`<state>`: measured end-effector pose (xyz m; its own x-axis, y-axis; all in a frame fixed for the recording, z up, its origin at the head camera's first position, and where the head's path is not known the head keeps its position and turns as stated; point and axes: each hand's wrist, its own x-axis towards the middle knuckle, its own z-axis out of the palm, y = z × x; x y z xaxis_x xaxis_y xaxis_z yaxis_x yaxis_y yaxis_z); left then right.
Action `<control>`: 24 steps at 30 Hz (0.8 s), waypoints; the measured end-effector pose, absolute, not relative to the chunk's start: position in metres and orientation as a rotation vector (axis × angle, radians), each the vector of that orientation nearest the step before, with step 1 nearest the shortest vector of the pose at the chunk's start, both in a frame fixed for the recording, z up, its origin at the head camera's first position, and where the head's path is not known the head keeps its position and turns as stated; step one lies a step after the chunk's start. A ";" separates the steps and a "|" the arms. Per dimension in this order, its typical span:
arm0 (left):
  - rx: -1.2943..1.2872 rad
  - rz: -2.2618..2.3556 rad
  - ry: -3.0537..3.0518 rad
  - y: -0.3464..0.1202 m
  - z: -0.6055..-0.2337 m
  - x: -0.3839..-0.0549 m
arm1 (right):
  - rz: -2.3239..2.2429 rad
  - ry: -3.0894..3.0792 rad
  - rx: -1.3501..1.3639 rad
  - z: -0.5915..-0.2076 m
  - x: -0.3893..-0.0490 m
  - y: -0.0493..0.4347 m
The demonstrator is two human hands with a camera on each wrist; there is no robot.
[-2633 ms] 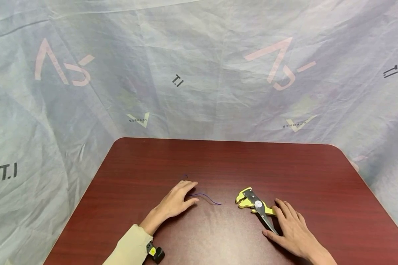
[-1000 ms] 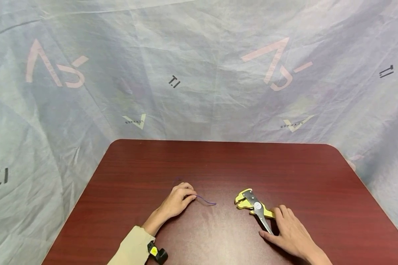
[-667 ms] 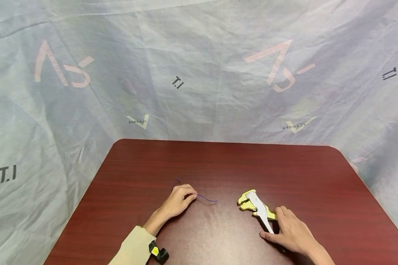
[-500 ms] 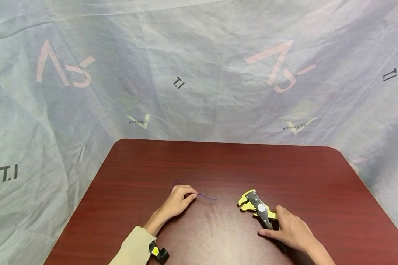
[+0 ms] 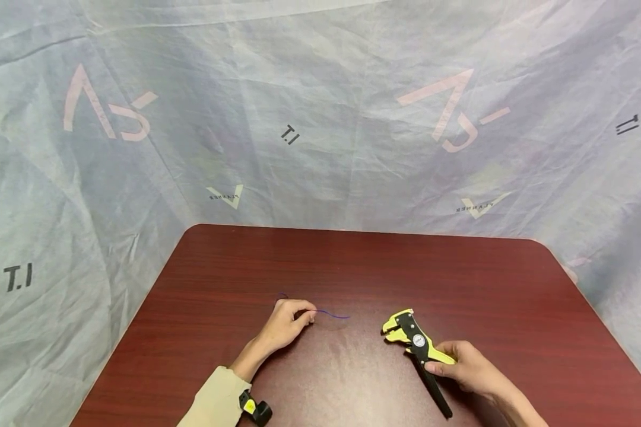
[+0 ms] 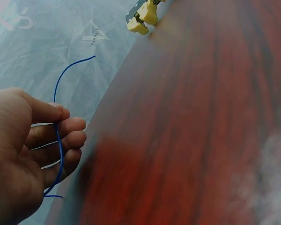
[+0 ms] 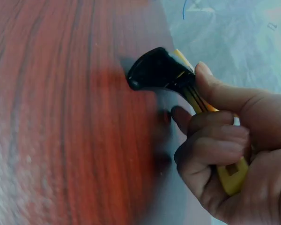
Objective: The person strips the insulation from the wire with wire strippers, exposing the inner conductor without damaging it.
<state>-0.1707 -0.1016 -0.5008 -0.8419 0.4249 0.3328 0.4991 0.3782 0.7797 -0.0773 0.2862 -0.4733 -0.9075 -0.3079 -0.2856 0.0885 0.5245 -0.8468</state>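
Observation:
My left hand [image 5: 285, 323] pinches a thin blue wire [image 5: 332, 314] between thumb and forefinger. In the left wrist view one end of the wire [image 6: 65, 70] curves up beyond the fingertips, while the rest hangs down past the palm. To the right, my right hand [image 5: 471, 367] grips the yellow handle of a wire stripper [image 5: 410, 332] with a yellow head and black body. Its black handle [image 5: 432, 388] slants toward the near side, spread apart from the yellow one. Fingers curl round the yellow handle [image 7: 232, 176] in the right wrist view, thumb along its upper part.
Both hands are over a dark red wood-grain table [image 5: 352, 261] with rounded far corners. A printed grey cloth [image 5: 320, 118] hangs behind and beside it. A small black camera [image 5: 259, 411] is strapped at the left sleeve [image 5: 216, 397].
The left hand, earlier loosely spread over the wire, now pinches it. The right hand has gone from resting on the stripper's handles to gripping the yellow one, and the stripper has turned slightly.

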 end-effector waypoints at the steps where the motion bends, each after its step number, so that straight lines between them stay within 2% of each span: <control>1: -0.853 -1.491 -2.541 -0.102 -0.501 -0.171 | -1.409 2.280 -0.146 -0.473 -0.078 0.287; 13: -0.813 -1.578 -2.526 -0.102 -0.499 -0.169 | -1.707 1.875 -0.065 -0.482 -0.077 0.288; 24: -0.737 -1.736 -2.463 -0.101 -0.494 -0.166 | -1.998 1.370 -0.240 -0.494 -0.072 0.277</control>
<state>-0.1661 -0.1010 -0.4937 -0.8864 0.3551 0.2971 0.3993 0.2613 0.8788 -0.0716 0.2773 -0.4938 -0.7429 -0.6309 -0.2237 0.4359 -0.2024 -0.8769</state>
